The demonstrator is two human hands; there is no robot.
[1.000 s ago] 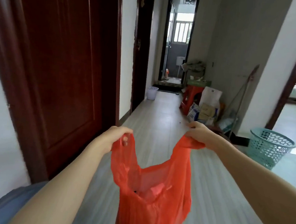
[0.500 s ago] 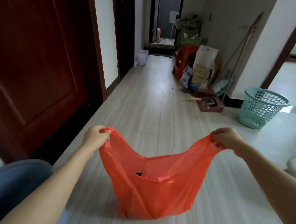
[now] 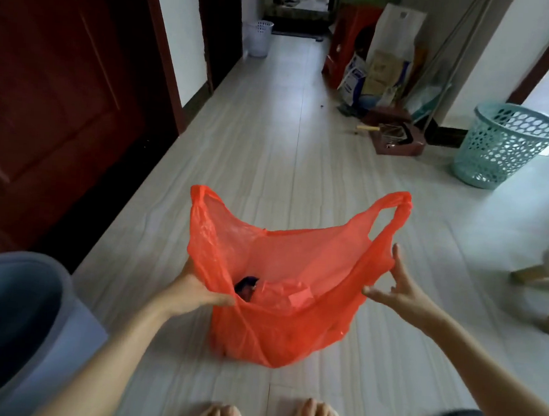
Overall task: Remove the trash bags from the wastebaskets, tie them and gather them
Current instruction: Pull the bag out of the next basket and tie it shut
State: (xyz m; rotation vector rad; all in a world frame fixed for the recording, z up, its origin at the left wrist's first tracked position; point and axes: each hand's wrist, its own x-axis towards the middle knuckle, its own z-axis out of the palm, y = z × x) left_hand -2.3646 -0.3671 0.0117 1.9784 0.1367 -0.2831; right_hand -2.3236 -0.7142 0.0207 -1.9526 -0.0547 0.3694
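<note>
on the pale tiled floor (image 3: 270, 162) sits a translucent orange trash bag (image 3: 281, 273), mouth open; left hand (image 3: 193, 288) pinches its rim, right hand (image 3: 397, 289) spread beside it.

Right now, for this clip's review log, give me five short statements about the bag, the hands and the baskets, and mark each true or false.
1. The orange trash bag sits on the floor with its mouth open. True.
2. The left hand grips the bag's near rim. True.
3. The right hand clutches a bag handle in a closed fist. False: its fingers are spread and hold nothing.
4. The bag's handles are already knotted. False: both loops stand loose and apart.
5. A teal wastebasket stands upright at the right with no visible liner. True.
</note>
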